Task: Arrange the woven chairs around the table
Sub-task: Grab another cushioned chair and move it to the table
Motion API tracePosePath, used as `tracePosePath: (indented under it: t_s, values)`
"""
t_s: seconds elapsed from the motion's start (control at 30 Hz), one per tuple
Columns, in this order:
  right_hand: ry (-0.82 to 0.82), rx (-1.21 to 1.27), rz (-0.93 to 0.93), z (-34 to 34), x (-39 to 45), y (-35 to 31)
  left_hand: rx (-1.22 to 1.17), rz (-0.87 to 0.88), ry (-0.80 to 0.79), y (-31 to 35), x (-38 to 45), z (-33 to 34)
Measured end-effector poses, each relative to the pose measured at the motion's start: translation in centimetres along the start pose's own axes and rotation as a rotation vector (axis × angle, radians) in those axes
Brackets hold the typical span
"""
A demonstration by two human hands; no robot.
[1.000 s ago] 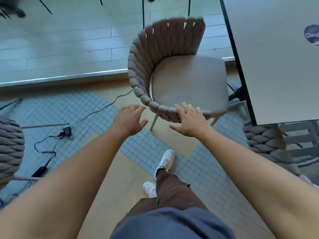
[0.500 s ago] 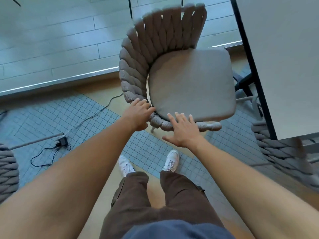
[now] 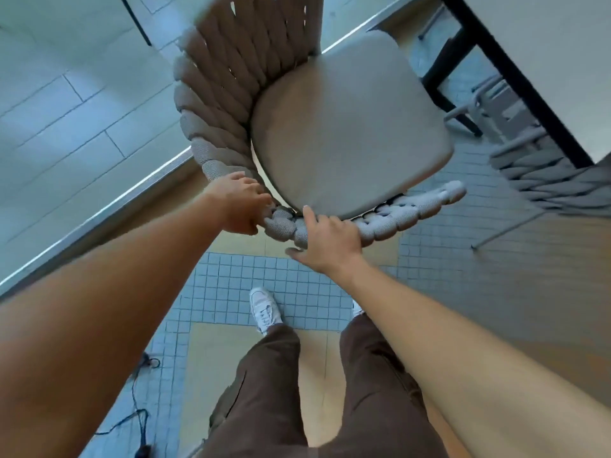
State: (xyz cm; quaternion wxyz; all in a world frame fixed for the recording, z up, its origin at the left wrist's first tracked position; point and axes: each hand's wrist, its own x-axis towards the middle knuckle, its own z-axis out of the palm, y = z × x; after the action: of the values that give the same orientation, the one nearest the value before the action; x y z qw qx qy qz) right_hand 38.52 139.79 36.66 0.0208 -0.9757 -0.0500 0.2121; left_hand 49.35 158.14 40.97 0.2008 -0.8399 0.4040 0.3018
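Both hands grip woven chair [image 3: 297, 104] at braided rim: left hand [image 3: 239, 206] curled over rim by seat cushion [image 3: 347, 133]; right hand [image 3: 330, 239] closed on rim, thumb underneath. Chair just beside table [image 3: 549, 51], second woven chair [image 3: 555, 180] under table edge.

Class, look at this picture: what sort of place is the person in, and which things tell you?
Probably a café or restaurant seating area. Clues: a woven chair with a seat cushion, a second like it tucked under a table, and a tiled floor.
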Motion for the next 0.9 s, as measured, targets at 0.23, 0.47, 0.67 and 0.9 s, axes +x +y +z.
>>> tracePosePath:
  t_s: [0.23, 0.47, 0.67, 0.9]
  values:
    - [0.092, 0.059, 0.062, 0.5, 1.3, -3.3, -0.028, 0.068, 0.046, 0.3, 0.2, 0.1]
    - [0.107, 0.065, -0.029, 0.8, -1.6, -1.3, -0.100, 0.055, 0.098, 3.4, -0.3, 0.8]
    - [0.119, 0.001, -0.100, 1.1, -3.2, 1.5, -0.111, 0.061, 0.150, 6.2, 0.5, 1.6]
    - [0.127, -0.019, -0.108, -0.2, -1.0, 5.0, -0.160, 0.042, 0.192, 6.2, 3.8, 0.1]
